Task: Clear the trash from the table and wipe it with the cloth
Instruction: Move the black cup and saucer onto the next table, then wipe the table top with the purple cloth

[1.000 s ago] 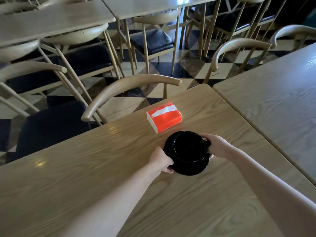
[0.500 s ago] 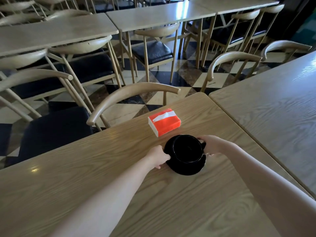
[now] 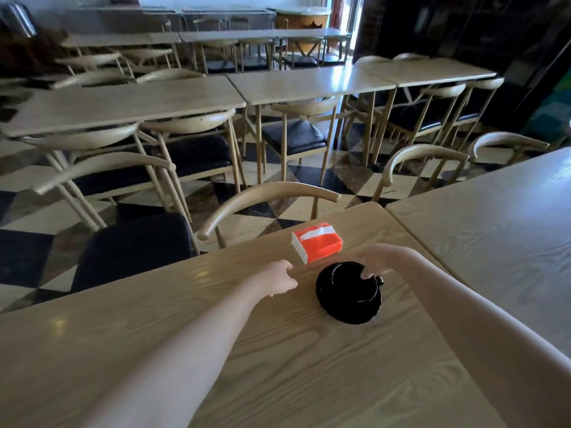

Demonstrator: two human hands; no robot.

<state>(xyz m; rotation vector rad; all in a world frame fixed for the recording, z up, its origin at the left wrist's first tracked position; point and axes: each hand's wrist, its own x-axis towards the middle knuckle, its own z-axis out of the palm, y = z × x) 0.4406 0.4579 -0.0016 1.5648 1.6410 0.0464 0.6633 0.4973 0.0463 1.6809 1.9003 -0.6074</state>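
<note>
Black cup (image 3: 347,281) on saucer (image 3: 349,310) — right hand (image 3: 375,261) fingers curled over its far rim. Left hand (image 3: 278,278) loosely closed, empty, just beside it — tissue pack (image 3: 316,242) beyond both.

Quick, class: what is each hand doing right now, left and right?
Left hand: loosely curled, holding nothing, apart from the black cup.
Right hand: fingers on the cup's rim by its handle; a firm grip cannot be told.
</note>
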